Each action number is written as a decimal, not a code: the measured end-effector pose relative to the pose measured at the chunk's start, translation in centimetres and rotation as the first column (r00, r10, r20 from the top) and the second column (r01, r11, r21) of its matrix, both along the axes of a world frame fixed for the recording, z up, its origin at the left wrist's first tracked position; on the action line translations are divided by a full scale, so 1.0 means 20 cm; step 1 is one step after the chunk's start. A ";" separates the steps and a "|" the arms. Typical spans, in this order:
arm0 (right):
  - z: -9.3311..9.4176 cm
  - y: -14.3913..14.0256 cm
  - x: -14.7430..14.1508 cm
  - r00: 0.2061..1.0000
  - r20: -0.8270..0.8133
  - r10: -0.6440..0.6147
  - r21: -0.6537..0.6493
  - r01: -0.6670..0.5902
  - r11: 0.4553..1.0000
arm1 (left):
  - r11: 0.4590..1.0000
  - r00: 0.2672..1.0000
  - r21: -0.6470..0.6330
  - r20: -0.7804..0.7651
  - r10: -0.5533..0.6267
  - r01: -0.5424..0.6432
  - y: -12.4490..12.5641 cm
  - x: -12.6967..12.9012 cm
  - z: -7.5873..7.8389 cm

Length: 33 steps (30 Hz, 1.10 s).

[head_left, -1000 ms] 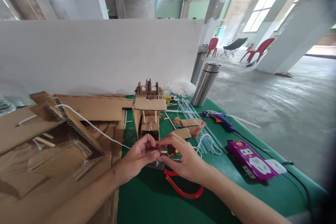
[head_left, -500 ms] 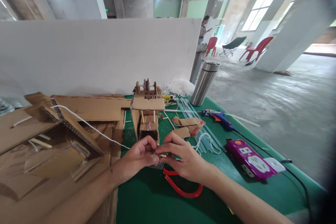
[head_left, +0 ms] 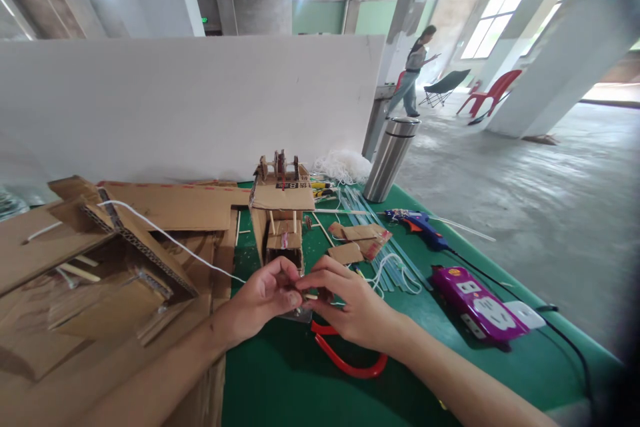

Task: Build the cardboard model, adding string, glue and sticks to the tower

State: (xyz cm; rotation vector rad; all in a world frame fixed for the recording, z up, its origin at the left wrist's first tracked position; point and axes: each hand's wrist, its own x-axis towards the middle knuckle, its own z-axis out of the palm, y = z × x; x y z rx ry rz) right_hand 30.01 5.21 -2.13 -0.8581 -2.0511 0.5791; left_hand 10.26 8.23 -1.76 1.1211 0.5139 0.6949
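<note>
My left hand (head_left: pixel 267 290) and my right hand (head_left: pixel 347 297) meet fingertip to fingertip over the near end of a small cardboard model (head_left: pixel 283 199). My right fingers pinch a short wooden stick (head_left: pixel 311 297), most of it hidden. The left thumb and fingers are closed on something small that I cannot make out. A white cord (head_left: pixel 175 238) runs from the large cardboard structure (head_left: pixel 145 250) on the left and disappears behind my left hand. Just below my right hand lie red-handled scissors or pliers (head_left: pixel 350 363), their working end out of sight.
On the green table (head_left: pixel 280 387) are a steel flask (head_left: pixel 391 160), a blue glue gun (head_left: pixel 420 225), clear glue sticks (head_left: pixel 370 227), cardboard scraps (head_left: pixel 360 240) and a purple power strip (head_left: pixel 477 303) with a black cable. A white board (head_left: pixel 190 107) stands behind. A person (head_left: pixel 414 70) walks beyond.
My hands stay almost in place, with only slight finger movement. In the background the person has moved right, out from behind the board's edge.
</note>
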 end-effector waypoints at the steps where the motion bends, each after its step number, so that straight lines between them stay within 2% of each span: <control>1: 0.00 0.00 0.00 0.999 0.008 -0.035 -0.039 0.035 0.999 | 1.000 1.000 0.005 -0.007 0.011 -0.011 0.00 0.00 0.01; 5: 0.02 -0.01 -0.01 0.990 0.044 -0.131 -0.209 0.138 0.968 | 0.993 0.995 0.073 -0.048 0.092 -0.089 -0.01 0.00 0.02; 13: 0.05 -0.02 -0.01 0.996 0.022 -0.082 -0.282 0.085 0.956 | 0.920 0.969 0.359 -0.123 0.214 -0.158 -0.04 0.02 0.00; 25: 0.00 0.01 -0.01 0.994 0.050 -0.101 -0.056 0.104 0.993 | 0.845 0.900 0.516 -0.288 0.326 -0.140 -0.04 0.02 -0.02; 33: 0.00 0.01 -0.01 0.990 0.095 -0.109 0.014 0.108 0.994 | 0.787 0.895 0.594 -0.244 0.372 -0.165 -0.03 0.01 -0.03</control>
